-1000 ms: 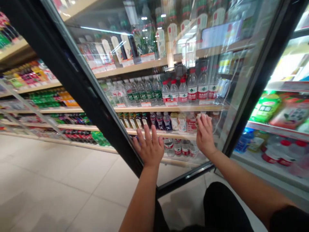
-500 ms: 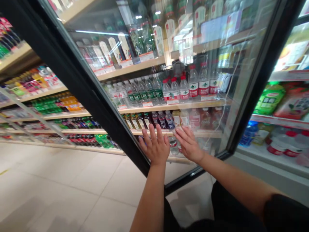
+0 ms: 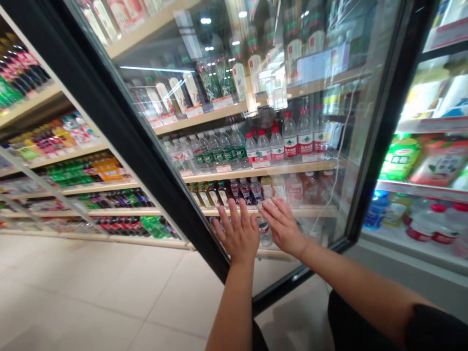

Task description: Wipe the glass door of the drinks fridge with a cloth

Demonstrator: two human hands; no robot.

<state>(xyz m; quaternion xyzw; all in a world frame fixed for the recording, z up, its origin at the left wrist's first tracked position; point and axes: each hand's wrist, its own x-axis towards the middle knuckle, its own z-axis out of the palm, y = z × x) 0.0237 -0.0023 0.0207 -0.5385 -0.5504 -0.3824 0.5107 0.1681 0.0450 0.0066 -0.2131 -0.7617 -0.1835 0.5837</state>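
While the shelves [image 3: 91,187] at the far left stand outside the door, the black frame [image 3: 119,122] cuts slantwise down beside them. Just inside it, the left hand [image 3: 239,234] is spread flat, palm toward the glass [image 3: 268,272]; it appears to rest on the pane and grips nothing. It has hardly shifted along the pane over the last second.

Next comes the cloth [image 3: 266,203], mostly hidden; only a pale bit shows at the fingertips of the right hand [image 3: 283,226], which keeps it pressed beneath its nearly straight fingers. A second ago this hand was well to the right, clear of the other; now the two are side by side, with a narrow gap at the left thumb. So the cloth has crossed the low part of the pane leftward, leaving the stretch to the right uncovered. Against half a second ago the hands lie much the same, so its sideways travel seems to have slowed.

Behind the glass stand red-capped bottles [image 3: 290,139]; farther right, past the door, sits a green bag [image 3: 398,158].
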